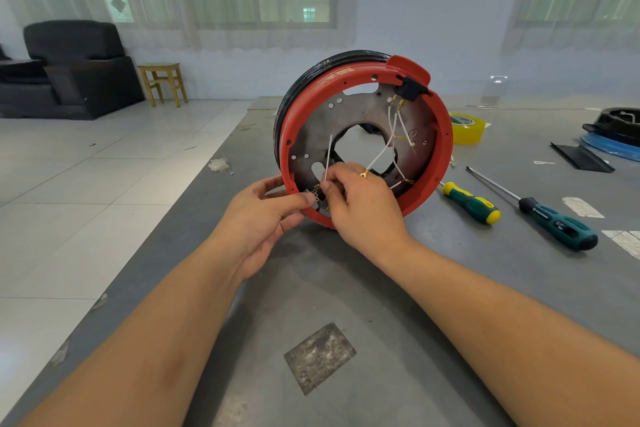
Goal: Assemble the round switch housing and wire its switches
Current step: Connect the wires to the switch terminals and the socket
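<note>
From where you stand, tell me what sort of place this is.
Probably an improvised workshop in a plain tiled room: a grey worktable with screwdrivers and packing tape, plus a black armchair by curtained windows.

One round red plastic switch housing (365, 139) stands on the grey table (346, 288). Right of the housing lie two green-handled screwdrivers (471, 203) and one roll of yellow tape (466, 127). Two bare hands (263, 218) meet at its lower rim.
</note>
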